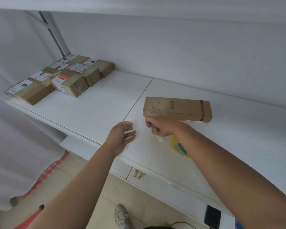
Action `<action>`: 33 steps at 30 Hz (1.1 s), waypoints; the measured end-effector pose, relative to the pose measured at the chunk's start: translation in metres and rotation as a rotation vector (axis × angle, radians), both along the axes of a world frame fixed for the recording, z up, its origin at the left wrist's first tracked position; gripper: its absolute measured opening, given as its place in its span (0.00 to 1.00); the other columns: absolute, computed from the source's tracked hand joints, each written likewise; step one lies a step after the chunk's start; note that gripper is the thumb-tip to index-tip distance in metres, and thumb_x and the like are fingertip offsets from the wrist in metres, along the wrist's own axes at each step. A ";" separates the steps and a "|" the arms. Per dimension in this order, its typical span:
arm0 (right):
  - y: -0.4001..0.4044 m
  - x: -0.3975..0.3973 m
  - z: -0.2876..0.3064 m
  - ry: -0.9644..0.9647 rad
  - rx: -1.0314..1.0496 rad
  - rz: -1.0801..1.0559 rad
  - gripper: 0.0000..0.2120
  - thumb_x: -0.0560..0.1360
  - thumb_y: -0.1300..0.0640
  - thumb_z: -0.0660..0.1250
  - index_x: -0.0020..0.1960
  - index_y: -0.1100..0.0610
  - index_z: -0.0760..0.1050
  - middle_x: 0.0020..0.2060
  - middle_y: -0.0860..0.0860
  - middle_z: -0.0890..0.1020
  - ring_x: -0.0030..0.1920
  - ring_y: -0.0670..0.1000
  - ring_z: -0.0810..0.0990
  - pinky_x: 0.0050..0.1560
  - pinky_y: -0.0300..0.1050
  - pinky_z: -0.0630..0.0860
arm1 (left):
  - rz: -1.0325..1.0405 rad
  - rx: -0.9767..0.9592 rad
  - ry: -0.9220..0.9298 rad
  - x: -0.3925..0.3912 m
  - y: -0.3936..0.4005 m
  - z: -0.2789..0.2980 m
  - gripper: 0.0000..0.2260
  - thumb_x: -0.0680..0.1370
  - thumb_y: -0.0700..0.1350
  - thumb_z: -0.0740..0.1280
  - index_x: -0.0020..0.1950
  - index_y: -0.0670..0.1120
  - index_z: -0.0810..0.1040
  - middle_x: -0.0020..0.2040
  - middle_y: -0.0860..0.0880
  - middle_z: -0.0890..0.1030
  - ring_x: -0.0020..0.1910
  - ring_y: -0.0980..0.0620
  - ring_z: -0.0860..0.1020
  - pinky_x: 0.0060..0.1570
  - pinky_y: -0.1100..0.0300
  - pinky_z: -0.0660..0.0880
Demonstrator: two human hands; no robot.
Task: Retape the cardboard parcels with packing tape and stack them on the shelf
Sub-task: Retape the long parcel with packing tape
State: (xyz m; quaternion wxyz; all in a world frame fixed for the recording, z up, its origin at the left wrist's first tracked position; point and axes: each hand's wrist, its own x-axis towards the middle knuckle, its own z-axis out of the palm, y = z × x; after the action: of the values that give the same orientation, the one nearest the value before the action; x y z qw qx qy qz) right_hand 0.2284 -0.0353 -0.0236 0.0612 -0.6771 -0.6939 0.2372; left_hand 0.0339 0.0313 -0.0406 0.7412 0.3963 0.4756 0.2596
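A long flat cardboard parcel (177, 108) with printed characters and a red-and-black band lies on the white shelf board (92, 109); clear tape wrinkles over its left end. Just in front of that end, my right hand (158, 128) grips a small dark tool; what kind I cannot tell. A yellowish roll of packing tape (177, 146) with a green-and-white core lies on the board, partly hidden under my right wrist. To the left of the parcel, my left hand (122, 136) hovers low over the board with its fingers stretched out and blurred, holding nothing.
Several taped cardboard parcels (61, 78) with white labels lie packed together at the shelf's far left corner. A white wall closes the back, another shelf board runs overhead. Scraps of tape (138, 173) stick to the shelf's front edge. A shoe (121, 215) and tiled floor show below.
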 end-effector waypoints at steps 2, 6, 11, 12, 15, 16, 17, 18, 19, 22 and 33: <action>0.005 -0.005 -0.001 -0.078 -0.059 0.013 0.08 0.78 0.63 0.60 0.52 0.52 0.65 0.38 0.47 0.71 0.43 0.53 0.71 0.44 0.50 0.70 | 0.018 -0.112 -0.094 0.005 -0.009 -0.006 0.05 0.80 0.39 0.65 0.56 0.41 0.75 0.46 0.44 0.76 0.45 0.42 0.83 0.45 0.52 0.81; 0.011 -0.011 -0.005 -0.181 -0.110 0.003 0.08 0.78 0.62 0.61 0.52 0.51 0.65 0.40 0.49 0.74 0.45 0.54 0.73 0.41 0.48 0.68 | 0.012 -0.237 -0.222 0.020 -0.023 -0.012 0.05 0.79 0.39 0.64 0.54 0.40 0.73 0.49 0.42 0.74 0.49 0.35 0.83 0.57 0.42 0.79; 0.012 -0.014 -0.004 -0.256 -0.155 0.004 0.08 0.78 0.58 0.64 0.55 0.52 0.68 0.40 0.49 0.69 0.44 0.54 0.72 0.35 0.46 0.64 | 0.024 -0.224 -0.180 0.035 -0.030 -0.017 0.03 0.78 0.39 0.62 0.49 0.41 0.74 0.51 0.43 0.70 0.44 0.36 0.79 0.60 0.41 0.74; 0.012 -0.015 -0.002 -0.267 -0.166 0.003 0.09 0.78 0.57 0.65 0.57 0.54 0.69 0.40 0.49 0.69 0.44 0.54 0.71 0.36 0.46 0.65 | 0.030 -0.228 -0.178 0.036 -0.029 -0.018 0.03 0.78 0.39 0.62 0.49 0.41 0.73 0.52 0.43 0.70 0.46 0.35 0.78 0.60 0.41 0.74; 0.013 -0.018 -0.001 -0.331 -0.177 0.016 0.14 0.77 0.53 0.66 0.60 0.56 0.69 0.45 0.53 0.71 0.45 0.54 0.71 0.42 0.47 0.69 | 0.028 -0.232 -0.175 0.038 -0.025 -0.018 0.03 0.77 0.39 0.62 0.49 0.42 0.73 0.53 0.43 0.70 0.47 0.34 0.77 0.58 0.42 0.75; 0.013 -0.019 -0.001 -0.359 -0.177 0.020 0.15 0.78 0.52 0.66 0.61 0.56 0.69 0.46 0.53 0.72 0.45 0.54 0.71 0.42 0.48 0.70 | 0.024 -0.228 -0.171 0.038 -0.024 -0.017 0.03 0.78 0.40 0.62 0.50 0.42 0.73 0.54 0.43 0.70 0.47 0.34 0.77 0.57 0.43 0.75; 0.013 -0.020 -0.001 -0.384 -0.172 0.019 0.15 0.78 0.52 0.66 0.62 0.57 0.68 0.47 0.55 0.73 0.45 0.55 0.71 0.42 0.48 0.70 | 0.021 -0.226 -0.166 0.038 -0.025 -0.016 0.04 0.78 0.40 0.62 0.51 0.42 0.73 0.55 0.43 0.70 0.46 0.35 0.77 0.57 0.43 0.74; 0.013 -0.020 -0.001 -0.403 -0.165 0.018 0.15 0.78 0.52 0.65 0.62 0.57 0.67 0.48 0.55 0.74 0.45 0.55 0.72 0.41 0.48 0.69 | 0.020 -0.224 -0.159 0.038 -0.025 -0.015 0.04 0.78 0.40 0.62 0.52 0.42 0.73 0.55 0.43 0.71 0.46 0.36 0.77 0.58 0.43 0.74; 0.013 -0.020 -0.001 -0.417 -0.149 0.019 0.15 0.78 0.53 0.64 0.62 0.57 0.67 0.47 0.55 0.73 0.46 0.56 0.73 0.41 0.48 0.69 | 0.018 -0.224 -0.152 0.038 -0.026 -0.014 0.05 0.78 0.40 0.62 0.53 0.42 0.73 0.56 0.43 0.71 0.47 0.36 0.76 0.60 0.42 0.74; 0.013 -0.019 0.002 -0.416 -0.057 0.015 0.09 0.78 0.55 0.62 0.54 0.56 0.65 0.39 0.52 0.69 0.45 0.58 0.74 0.39 0.48 0.67 | 0.015 -0.228 -0.156 0.035 -0.027 -0.012 0.05 0.78 0.40 0.62 0.53 0.42 0.73 0.55 0.44 0.72 0.48 0.35 0.78 0.58 0.43 0.75; 0.021 -0.034 -0.012 -0.312 -0.280 0.126 0.13 0.77 0.62 0.59 0.58 0.50 0.68 0.42 0.48 0.70 0.44 0.53 0.73 0.42 0.48 0.70 | 0.221 0.320 0.140 0.007 0.011 0.010 0.04 0.80 0.40 0.67 0.55 0.44 0.77 0.47 0.46 0.81 0.45 0.50 0.81 0.47 0.58 0.78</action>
State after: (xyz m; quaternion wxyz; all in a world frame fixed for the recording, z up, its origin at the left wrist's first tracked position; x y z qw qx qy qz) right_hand 0.1940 -0.0144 -0.0360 -0.1564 -0.6626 -0.6964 0.2271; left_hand 0.0407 0.0419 -0.0305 0.6009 0.4715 0.5191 0.3836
